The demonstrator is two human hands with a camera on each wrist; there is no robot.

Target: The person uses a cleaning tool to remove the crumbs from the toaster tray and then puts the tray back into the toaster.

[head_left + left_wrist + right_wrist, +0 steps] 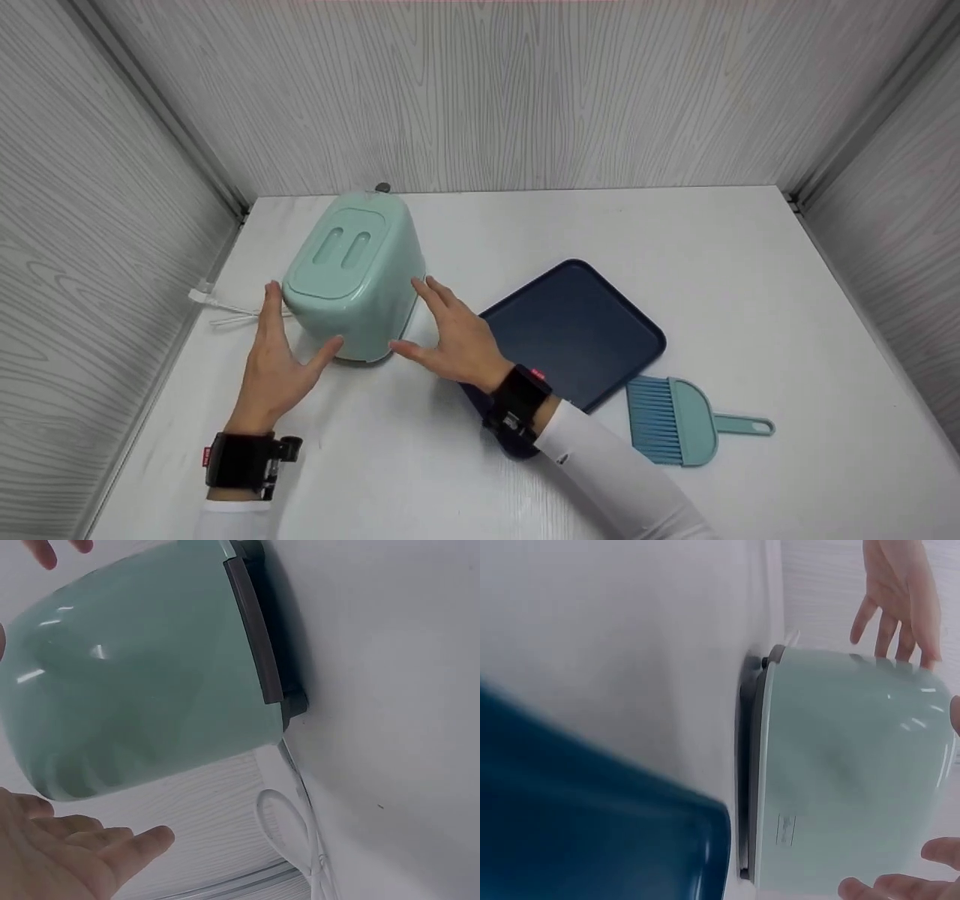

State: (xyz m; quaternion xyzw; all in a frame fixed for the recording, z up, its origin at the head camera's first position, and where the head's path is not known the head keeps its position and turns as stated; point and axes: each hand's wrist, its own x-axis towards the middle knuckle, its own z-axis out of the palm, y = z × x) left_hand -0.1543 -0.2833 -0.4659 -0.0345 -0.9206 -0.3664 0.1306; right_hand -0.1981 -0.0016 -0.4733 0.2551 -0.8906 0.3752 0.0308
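Observation:
A mint-green toaster [337,255] with a lid over its top stands at the left of the table, set at a slant. My left hand [276,367] is at its near left corner, fingers extended and thumb spread. My right hand [463,341] is by its right side, fingers pointing at the body, thumb apart near the front corner. Both palms face the toaster and neither hand grips it. In the left wrist view, a dark strip [255,630] runs along the base of the toaster's end. The right wrist view shows a small label [786,829] on its side.
A white cord [236,311] with a plug lies left of the toaster. A dark blue tray [577,330] lies right of it, partly under my right forearm. Beside the tray is a teal hand brush [694,424]. Grey wood-grain panels [480,97] enclose the table's back and sides.

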